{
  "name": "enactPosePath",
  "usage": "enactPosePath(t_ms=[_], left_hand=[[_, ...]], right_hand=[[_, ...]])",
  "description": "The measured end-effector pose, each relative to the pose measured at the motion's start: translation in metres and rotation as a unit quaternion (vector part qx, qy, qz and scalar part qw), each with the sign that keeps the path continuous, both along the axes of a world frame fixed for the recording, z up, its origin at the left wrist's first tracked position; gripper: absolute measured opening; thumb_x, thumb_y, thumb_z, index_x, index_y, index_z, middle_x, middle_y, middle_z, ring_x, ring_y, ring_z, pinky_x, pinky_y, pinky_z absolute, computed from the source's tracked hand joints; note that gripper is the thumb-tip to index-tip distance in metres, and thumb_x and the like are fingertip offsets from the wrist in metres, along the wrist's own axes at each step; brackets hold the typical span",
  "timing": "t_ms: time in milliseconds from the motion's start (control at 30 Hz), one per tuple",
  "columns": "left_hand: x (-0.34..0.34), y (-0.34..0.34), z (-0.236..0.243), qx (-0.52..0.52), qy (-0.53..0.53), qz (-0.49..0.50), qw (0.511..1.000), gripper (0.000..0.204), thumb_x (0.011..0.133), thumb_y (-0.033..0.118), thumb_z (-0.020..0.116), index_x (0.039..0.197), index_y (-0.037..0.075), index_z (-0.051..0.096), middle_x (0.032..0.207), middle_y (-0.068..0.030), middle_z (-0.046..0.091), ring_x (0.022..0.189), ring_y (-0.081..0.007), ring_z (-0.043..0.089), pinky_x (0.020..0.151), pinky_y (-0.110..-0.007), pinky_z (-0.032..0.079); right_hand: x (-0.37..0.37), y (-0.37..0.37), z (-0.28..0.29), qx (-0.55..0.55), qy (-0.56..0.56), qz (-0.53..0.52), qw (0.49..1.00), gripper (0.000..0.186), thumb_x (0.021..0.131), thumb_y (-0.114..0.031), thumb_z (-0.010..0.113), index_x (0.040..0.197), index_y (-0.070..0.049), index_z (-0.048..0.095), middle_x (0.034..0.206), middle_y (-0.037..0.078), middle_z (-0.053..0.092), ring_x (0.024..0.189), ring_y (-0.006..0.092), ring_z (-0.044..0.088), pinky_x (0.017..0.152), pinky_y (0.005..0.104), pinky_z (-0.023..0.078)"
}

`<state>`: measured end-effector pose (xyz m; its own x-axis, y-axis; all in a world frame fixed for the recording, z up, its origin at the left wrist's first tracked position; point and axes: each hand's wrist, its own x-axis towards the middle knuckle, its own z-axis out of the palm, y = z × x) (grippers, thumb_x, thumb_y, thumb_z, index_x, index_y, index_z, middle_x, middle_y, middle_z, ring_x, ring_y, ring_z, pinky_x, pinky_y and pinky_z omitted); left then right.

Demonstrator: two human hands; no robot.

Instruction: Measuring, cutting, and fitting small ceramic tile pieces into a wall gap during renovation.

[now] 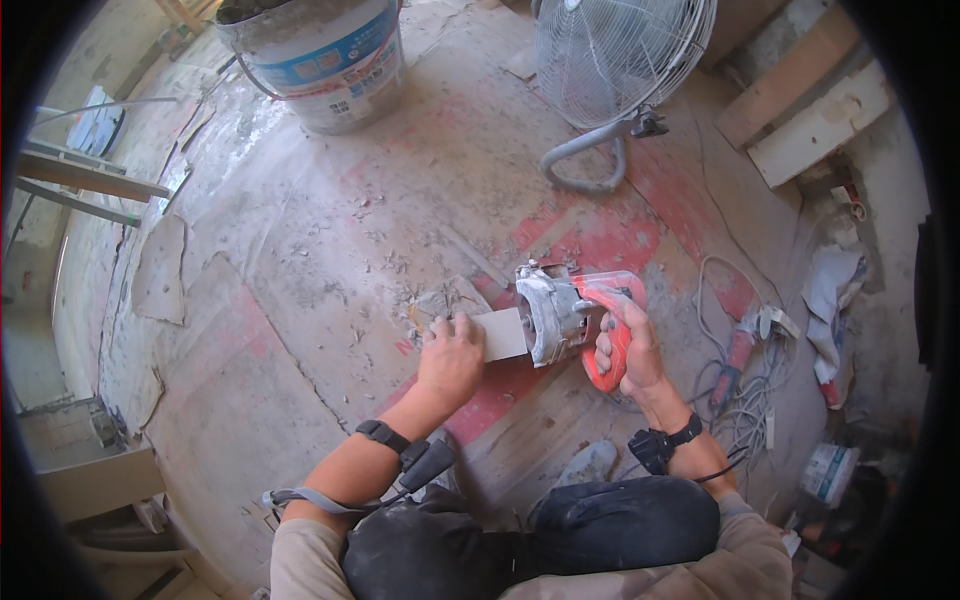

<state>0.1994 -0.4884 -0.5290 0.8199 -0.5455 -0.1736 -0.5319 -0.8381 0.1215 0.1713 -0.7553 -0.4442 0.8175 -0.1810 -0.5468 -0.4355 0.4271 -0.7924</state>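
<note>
My right hand (pixel 636 350) is wrapped round the red handle of a dusty handheld power cutter (pixel 562 315) with a grey metal body. To its left, my left hand (pixel 450 362) grips a flat, pale tile strip (pixel 503 335) with the fingers over its near end. The strip's right end meets the cutter's base, which hides whatever part lies beneath it. No blade can be made out from this side. Small grey chips and dust (pixel 375 265) lie on the floor beyond my hands.
A white and blue bucket (pixel 350 100) stands at the back left, and a metal floor fan (pixel 620 60) at the back right. Tangled cables (pixel 745 405) and a red-and-grey tool (pixel 733 368) lie to the right. Boards (pixel 820 125) lean at the far right.
</note>
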Motion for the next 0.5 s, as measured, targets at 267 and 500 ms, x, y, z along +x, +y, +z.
enactPosePath(t_ms=[267,500], left_hand=[[0.002,0.000,0.001,-0.008,0.013,-0.004,1.000,0.056,0.077,0.025,0.075,0.126,0.005,0.056,0.133,-0.0200,0.051,0.115,-0.0399,0.055,0.094,-0.047,0.049],[0.003,0.000,0.002,-0.018,0.030,-0.001,0.999,0.057,0.076,0.025,0.075,0.125,0.005,0.056,0.132,-0.0209,0.052,0.116,-0.0415,0.055,0.095,-0.048,0.049]], right_hand=[[-0.011,-0.004,0.001,-0.005,-0.001,0.025,1.000,0.042,0.097,-0.051,0.048,0.096,-0.009,0.054,0.061,0.002,0.050,0.044,0.0117,0.047,0.040,0.0275,0.041],[-0.016,-0.007,0.003,0.028,0.000,0.025,0.999,0.046,0.097,-0.048,0.054,0.105,-0.003,0.059,0.067,0.001,0.051,0.048,0.0099,0.047,0.041,0.0257,0.041]])
